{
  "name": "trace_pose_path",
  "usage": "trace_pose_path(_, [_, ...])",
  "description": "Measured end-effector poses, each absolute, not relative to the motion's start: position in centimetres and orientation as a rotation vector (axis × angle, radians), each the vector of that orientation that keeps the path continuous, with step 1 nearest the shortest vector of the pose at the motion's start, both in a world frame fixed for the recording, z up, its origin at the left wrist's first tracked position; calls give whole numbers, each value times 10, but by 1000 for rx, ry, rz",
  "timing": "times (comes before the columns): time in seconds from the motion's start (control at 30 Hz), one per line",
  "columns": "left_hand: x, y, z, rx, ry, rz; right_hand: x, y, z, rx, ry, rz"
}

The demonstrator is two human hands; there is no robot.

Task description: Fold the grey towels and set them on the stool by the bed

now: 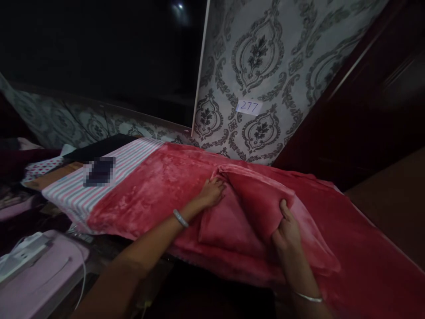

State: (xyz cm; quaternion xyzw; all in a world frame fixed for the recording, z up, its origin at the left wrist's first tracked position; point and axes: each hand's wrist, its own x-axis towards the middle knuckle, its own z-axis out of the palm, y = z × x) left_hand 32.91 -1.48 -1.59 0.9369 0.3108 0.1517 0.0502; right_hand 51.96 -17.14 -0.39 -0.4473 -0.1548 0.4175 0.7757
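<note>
A folded red plush cloth (229,217) lies in loose layers on a larger red plush spread (159,177). My left hand (212,192) is at its far left corner, fingers curled closed on the fabric. On the right side, my right hand (288,226) grips a raised edge of the same cloth, thumb on top and fingers underneath. Between the two hands the upper layer lifts and leaves a dark fold. Whether the cloth is a cover or a small blanket I cannot tell.
A striped cloth (133,155) covers the spread's left end, with a blurred dark object (99,172) on it. A large dark screen (99,57) hangs behind. At lower left, a white power strip (25,252) rests on a pink surface (56,274).
</note>
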Motion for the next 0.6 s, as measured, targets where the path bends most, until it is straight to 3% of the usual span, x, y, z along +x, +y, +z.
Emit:
trace_pose_path(0.37, [343,-2,-21,2770,1139,453,514,-164,20,-947,-353,884])
trace_pose_path(0.6, [353,9,-29,2043,874,955,504,-170,17,-1001,-414,804])
